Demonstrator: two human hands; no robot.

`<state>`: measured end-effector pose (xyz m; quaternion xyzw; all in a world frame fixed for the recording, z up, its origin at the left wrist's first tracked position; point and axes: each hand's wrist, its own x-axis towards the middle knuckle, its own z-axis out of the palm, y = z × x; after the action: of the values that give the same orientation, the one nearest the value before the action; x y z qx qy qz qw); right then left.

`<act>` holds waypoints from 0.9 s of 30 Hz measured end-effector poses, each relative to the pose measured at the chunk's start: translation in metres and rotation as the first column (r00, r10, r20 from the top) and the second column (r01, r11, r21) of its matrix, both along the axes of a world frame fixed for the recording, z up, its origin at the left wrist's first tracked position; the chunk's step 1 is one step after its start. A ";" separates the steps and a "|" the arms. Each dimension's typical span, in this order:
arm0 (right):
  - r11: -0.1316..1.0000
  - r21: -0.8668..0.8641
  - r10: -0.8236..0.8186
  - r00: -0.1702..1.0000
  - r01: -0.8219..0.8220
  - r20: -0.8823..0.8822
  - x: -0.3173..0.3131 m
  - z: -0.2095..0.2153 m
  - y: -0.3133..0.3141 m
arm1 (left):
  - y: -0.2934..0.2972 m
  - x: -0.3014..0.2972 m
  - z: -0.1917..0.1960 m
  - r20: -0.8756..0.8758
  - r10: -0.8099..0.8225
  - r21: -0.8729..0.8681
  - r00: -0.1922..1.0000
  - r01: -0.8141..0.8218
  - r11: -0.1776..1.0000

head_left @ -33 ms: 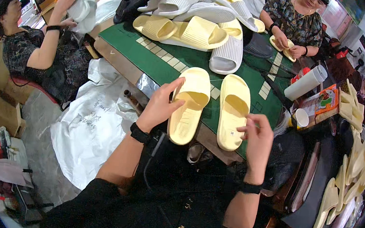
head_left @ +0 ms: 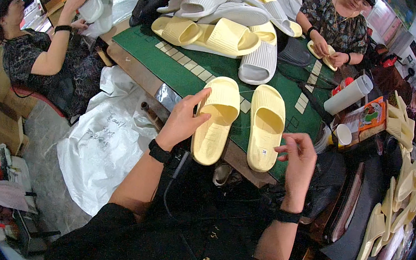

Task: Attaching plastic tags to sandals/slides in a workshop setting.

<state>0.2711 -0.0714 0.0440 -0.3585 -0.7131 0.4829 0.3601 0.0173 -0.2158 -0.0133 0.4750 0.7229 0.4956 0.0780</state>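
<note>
On the near edge of the green table (head_left: 183, 76), two pale yellow slippers (head_left: 266, 126) lie side by side, soles down. They look light, soft and bendy, easiest to take by the side rim. The left hand (head_left: 184, 119) grips the left slipper (head_left: 215, 120) along its edge. The right hand (head_left: 298, 158) hovers near the right one, fingers loosely curled, holding nothing. Nothing has shifted since the earlier frame.
</note>
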 end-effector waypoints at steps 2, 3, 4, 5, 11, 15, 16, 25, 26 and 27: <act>0.998 -0.042 -0.060 0.988 0.054 -0.145 0.015 0.010 0.001 | 0.007 0.003 0.003 -0.007 0.010 -0.015 1.000 -0.010 1.000; 0.992 -0.079 -0.112 0.975 0.098 -0.193 0.022 0.018 -0.001 | 0.011 0.004 0.003 -0.015 0.019 -0.033 1.000 -0.019 0.999; 0.989 -0.068 -0.144 0.960 0.132 -0.241 0.032 0.019 0.000 | 0.016 0.006 0.000 -0.010 0.021 -0.027 1.000 -0.021 0.999; 0.984 -0.057 -0.175 0.940 0.166 -0.293 0.044 0.021 0.001 | 0.023 0.007 -0.003 -0.085 0.027 -0.034 0.996 -0.030 0.999; 0.944 0.001 -0.285 0.819 0.329 -0.499 0.094 0.044 0.001 | 0.054 0.036 0.006 -0.193 0.052 -0.246 0.980 -0.100 0.964; 0.987 -0.018 -0.121 0.660 0.160 -0.741 0.113 0.053 0.001 | 0.061 0.043 0.002 -0.221 0.019 -0.187 0.975 -0.061 0.980; 0.987 -0.019 -0.121 0.665 0.159 -0.737 0.117 0.054 0.003 | 0.058 0.044 0.004 -0.277 0.031 -0.155 0.960 -0.076 0.985; 0.950 0.066 0.143 0.239 -0.304 -0.960 0.080 0.063 -0.001 | 0.000 0.054 0.072 0.542 -0.587 0.204 0.601 0.583 0.786; 0.931 0.068 0.150 0.207 -0.358 -0.967 0.070 0.065 -0.006 | -0.003 0.060 0.075 0.615 -0.628 0.218 0.477 0.663 0.717; 0.911 0.070 0.153 0.176 -0.407 -0.972 0.062 0.068 -0.012 | -0.004 0.066 0.077 0.679 -0.651 0.241 0.340 0.734 0.635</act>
<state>0.3327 -0.0833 0.1118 0.1190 -0.3367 0.7274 0.5860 0.0830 -0.2200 0.0641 0.4979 0.3855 0.5172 0.5796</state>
